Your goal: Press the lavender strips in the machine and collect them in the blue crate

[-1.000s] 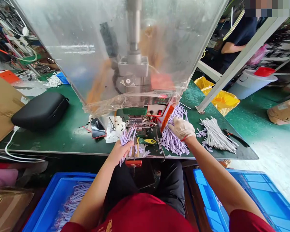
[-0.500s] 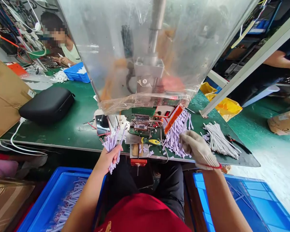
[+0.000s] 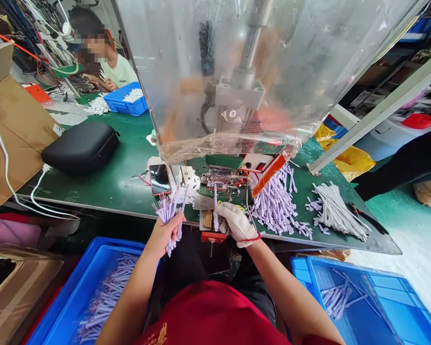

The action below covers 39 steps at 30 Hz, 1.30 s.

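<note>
Starting closest in, two blue crates sit on either side of the person's lap: the left crate (image 3: 75, 297) is full of purple strips, the right crate (image 3: 373, 306) only has a few in one corner. Just above that, the bare left hand (image 3: 165, 232) is at the table edge with its fingers closed around a fanned bunch of purple strips (image 3: 168, 213), pretty much where it was half a second ago.

The big change is the gloved right hand (image 3: 237, 223). Half a second ago it was out to the right over the loose purple pile (image 3: 276, 203); now it has swung in to the middle and pinches a single purple strip (image 3: 215, 206) that stands upright, fingers clamped on its lower end, right in front of the little fixture (image 3: 219, 177) under the press.

The green table (image 3: 107, 182) carries a phone (image 3: 160, 178) just left of the fixture, a black case (image 3: 81, 146) farther left, and a heap of white strips (image 3: 335, 213) off to the right, apart from the purple pile. Behind all that, the press sits wrapped in a clear plastic cover (image 3: 273, 62). Far back left, another person sits by a small blue tray (image 3: 124, 101) of white pieces.
</note>
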Tool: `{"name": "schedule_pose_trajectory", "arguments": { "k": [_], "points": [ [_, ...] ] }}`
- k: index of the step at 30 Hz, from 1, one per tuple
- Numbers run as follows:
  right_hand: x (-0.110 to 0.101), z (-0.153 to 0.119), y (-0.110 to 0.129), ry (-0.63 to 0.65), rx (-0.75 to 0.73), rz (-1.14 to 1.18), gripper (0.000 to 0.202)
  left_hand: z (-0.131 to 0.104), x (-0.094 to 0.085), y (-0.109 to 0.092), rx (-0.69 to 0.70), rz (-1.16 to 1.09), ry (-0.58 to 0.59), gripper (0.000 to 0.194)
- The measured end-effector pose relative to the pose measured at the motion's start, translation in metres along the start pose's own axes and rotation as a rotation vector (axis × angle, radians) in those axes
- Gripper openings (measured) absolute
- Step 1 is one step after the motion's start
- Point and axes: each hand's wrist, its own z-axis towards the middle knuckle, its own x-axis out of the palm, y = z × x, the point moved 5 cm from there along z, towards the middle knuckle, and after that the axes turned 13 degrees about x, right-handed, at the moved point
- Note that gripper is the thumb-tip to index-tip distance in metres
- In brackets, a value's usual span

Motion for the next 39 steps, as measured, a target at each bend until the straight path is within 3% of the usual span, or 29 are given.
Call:
{"name": "schedule_pose_trajectory", "arguments": {
  "k": [6,15,21,24,27,31,36,39],
  "points": [
    [0.007,0.010,-0.002,0.072,0.019,0.121,0.034,0.000,0.007,-0.005,0.030,0.017,0.033,0.047],
    [0.008,0.012,-0.002,0.073,0.046,0.171,0.034,-0.001,0.007,-0.010,0.073,0.103,0.133,0.046],
    [0.007,0.014,-0.005,0.094,0.039,0.136,0.036,0.001,0.012,-0.013,0.109,0.127,0.173,0.034],
    [0.002,0.007,0.001,0.001,0.014,0.110,0.042,0.002,0.015,-0.017,0.113,0.202,0.219,0.030],
    [-0.003,-0.009,0.021,-0.116,-0.131,0.084,0.045,0.005,0.018,-0.022,0.111,0.290,0.277,0.028],
    [0.003,-0.027,0.044,-0.042,-0.294,0.021,0.038,0.008,0.028,-0.022,0.126,0.368,0.383,0.027],
    [0.003,-0.034,0.040,-0.134,-0.268,0.055,0.034,0.011,0.042,-0.019,0.150,0.411,0.544,0.031],
    [-0.011,-0.041,0.035,-0.191,-0.269,0.192,0.034,0.014,0.042,-0.019,0.156,0.373,0.609,0.034]
  ]
}}
